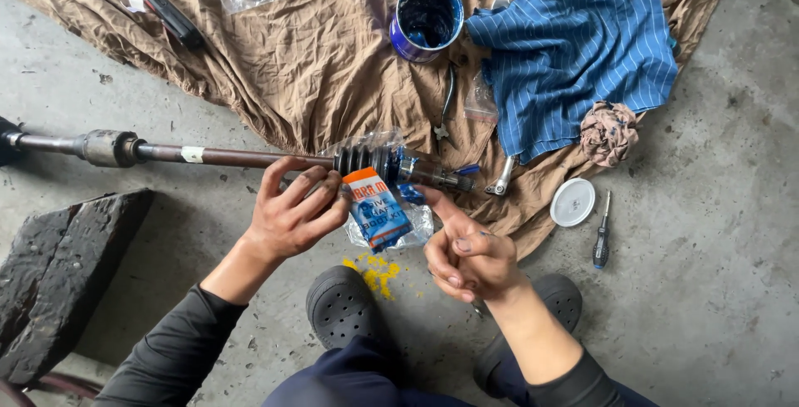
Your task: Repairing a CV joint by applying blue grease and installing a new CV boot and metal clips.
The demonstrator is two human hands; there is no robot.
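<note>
1. Concrete floor (716, 232), brown cloth (291, 57) spread.
2. Your left hand (291, 211) pinches the grease sachet (376, 207) against the axle boot (366, 160).
3. Your right hand (466, 261), half curled, holds nothing; index touches the sachet's plastic.
4. Judged: greasing step; next, steady squeezing.

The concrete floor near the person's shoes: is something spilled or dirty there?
Yes. A yellow crumbly spill lies on the grey concrete floor between the black perforated shoe and the orange-and-blue sachet held by the left hand. It looks scattered, not contained.
</note>
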